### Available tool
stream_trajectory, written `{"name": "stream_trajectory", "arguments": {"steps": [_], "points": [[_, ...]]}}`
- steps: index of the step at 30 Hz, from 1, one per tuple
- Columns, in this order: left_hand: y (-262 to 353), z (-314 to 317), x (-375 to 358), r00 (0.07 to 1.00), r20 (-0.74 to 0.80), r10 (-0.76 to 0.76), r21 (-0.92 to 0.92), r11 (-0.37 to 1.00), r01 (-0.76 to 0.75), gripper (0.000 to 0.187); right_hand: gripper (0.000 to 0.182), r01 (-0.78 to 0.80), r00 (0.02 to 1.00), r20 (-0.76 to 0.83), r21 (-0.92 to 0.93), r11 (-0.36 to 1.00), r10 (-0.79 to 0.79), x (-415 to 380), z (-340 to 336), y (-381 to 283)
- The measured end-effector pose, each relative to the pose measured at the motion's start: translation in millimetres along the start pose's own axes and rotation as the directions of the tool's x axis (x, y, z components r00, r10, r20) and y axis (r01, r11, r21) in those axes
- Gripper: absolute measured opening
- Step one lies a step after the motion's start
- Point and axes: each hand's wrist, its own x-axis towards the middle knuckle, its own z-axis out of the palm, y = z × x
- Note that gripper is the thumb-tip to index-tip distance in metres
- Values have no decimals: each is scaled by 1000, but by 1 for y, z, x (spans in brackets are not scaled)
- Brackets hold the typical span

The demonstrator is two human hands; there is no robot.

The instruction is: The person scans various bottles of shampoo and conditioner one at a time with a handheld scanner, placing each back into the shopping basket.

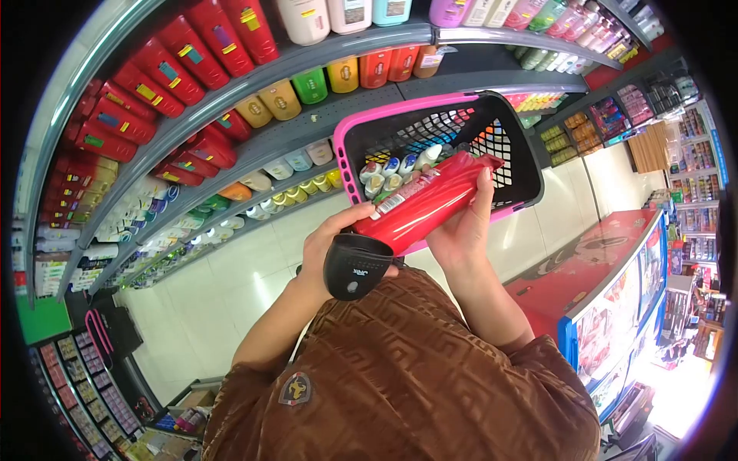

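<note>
My right hand (463,230) grips a shiny red bottle (430,203) from its right side, thumb up along the edge. The bottle is tilted, and a white barcode label (392,202) on it faces up. My left hand (317,244) is closed around a black handheld barcode scanner (355,269); its thumb reaches the near end of the bottle. Most of the left fingers are hidden behind the scanner. Just beyond the bottle is a black basket with a pink rim (369,114), holding several white-capped bottles (390,166).
Curved grey shelves (369,48) with red, yellow and green bottles run along the left and front. On the right stands a red chest freezer (588,257) with blue edges. Pale floor tiles (254,307) lie below. Small packets fill a rack (81,384) at lower left.
</note>
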Motion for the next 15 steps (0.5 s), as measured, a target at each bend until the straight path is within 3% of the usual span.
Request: {"name": "stream_trajectory", "arguments": {"steps": [1,2,4,5,6,7,8,11,12,14,15], "points": [[5,-6,3,988,147,-42,57,998,34,88,65,36,999,16,-29,999,-36,0,-4,-7],[15,-10,9,987,153,-42,52,998,34,88,67,71,997,33,-60,996,-69,1,-8,-14],[31,-15,19,953,245,-179,-232,944,236,80,71,135,990,39,-92,987,-132,0,-8,-31],[28,-20,15,935,290,-204,-173,950,261,76,72,99,984,156,-56,994,-89,-1,-12,-43],[40,-27,19,822,411,-395,-200,840,504,65,74,59,961,273,-21,998,-52,-1,-17,-53],[45,-33,24,782,493,-381,-204,823,530,62,81,44,923,381,5,999,-43,4,-23,-62],[50,-36,29,736,571,-363,-206,805,557,58,81,43,926,375,9,999,-43,4,-27,-71],[75,-27,45,640,645,-417,-99,784,612,55,107,170,891,442,-112,979,-104,1,-32,-95],[81,-22,50,633,648,-425,-95,779,620,55,107,164,895,434,-109,981,-101,1,-35,-101],[87,-9,62,676,685,-272,-66,901,429,58,110,255,857,502,-217,942,-116,3,-39,-114],[88,-3,65,672,688,-273,-59,902,428,58,116,268,863,492,-247,931,-118,0,-34,-119]]}}
